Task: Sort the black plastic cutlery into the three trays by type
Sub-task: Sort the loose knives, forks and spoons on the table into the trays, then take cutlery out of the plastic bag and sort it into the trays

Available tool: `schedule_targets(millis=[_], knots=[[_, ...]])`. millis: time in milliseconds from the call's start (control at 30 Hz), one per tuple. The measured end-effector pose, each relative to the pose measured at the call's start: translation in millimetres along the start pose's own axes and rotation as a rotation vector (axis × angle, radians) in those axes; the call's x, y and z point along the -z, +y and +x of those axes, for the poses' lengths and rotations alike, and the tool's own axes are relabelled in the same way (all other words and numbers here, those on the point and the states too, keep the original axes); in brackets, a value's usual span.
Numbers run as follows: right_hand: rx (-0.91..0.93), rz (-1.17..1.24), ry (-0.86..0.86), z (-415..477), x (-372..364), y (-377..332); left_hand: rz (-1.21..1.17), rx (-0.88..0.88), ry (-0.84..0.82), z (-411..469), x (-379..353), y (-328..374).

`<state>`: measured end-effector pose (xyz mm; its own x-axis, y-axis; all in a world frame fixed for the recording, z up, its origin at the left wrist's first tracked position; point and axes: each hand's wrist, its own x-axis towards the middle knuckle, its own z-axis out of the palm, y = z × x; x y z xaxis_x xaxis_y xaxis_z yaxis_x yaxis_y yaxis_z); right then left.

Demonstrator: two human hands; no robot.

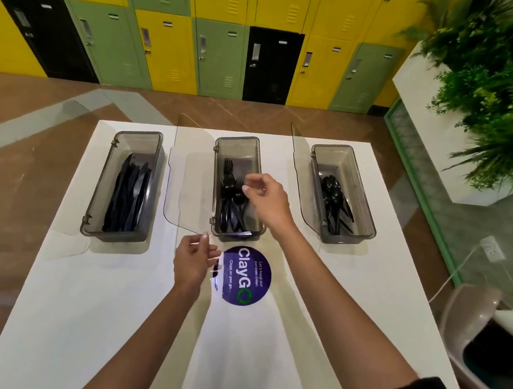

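Observation:
Three smoky clear trays stand in a row on the white table [110, 305], each with its clear lid swung open. The left tray [96, 192] holds black knives [127, 197]. In the middle tray [261, 162] lie black forks [231, 201], and the right tray [368, 215] holds black spoons [334, 201]. My right hand [267, 200] hovers over the forks with its fingers loosely curled and nothing visible between them. My left hand [192, 259] is just in front of the middle tray. Its thumb tip is at the near corner of that tray's open lid [188, 185], its fingers loosely curled.
A round purple sticker [246, 277] lies on the table before the middle tray. A grey chair [473, 321] stands at the right edge, and a white planter with green plants [495, 105] beyond it. Coloured lockers [170, 49] line the far wall.

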<state>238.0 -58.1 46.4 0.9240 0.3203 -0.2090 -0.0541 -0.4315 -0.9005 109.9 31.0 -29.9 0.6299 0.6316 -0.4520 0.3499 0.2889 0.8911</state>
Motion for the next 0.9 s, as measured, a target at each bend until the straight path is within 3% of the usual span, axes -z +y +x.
schedule_targets(millis=[133,233,533,700,900], knots=[[0.047,0.002,-0.075,-55.4,50.7,10.8,0.053,0.027,-0.077,-28.6,-10.0,-7.5],[0.01,-0.022,-0.031,-100.7,93.0,31.3,0.189,-0.041,-0.245,-60.8,-28.4,-15.8],[-0.163,-0.204,0.214,-227.7,196.4,115.1,0.632,-0.521,-0.945,-159.5,-96.0,-39.9],[-0.298,-0.284,0.251,-295.1,226.3,152.5,0.796,-0.897,-1.153,-198.9,-119.8,-59.6],[-0.408,-0.365,0.145,-357.6,236.1,174.3,0.976,-1.017,-1.308,-226.5,-148.6,-84.9]])
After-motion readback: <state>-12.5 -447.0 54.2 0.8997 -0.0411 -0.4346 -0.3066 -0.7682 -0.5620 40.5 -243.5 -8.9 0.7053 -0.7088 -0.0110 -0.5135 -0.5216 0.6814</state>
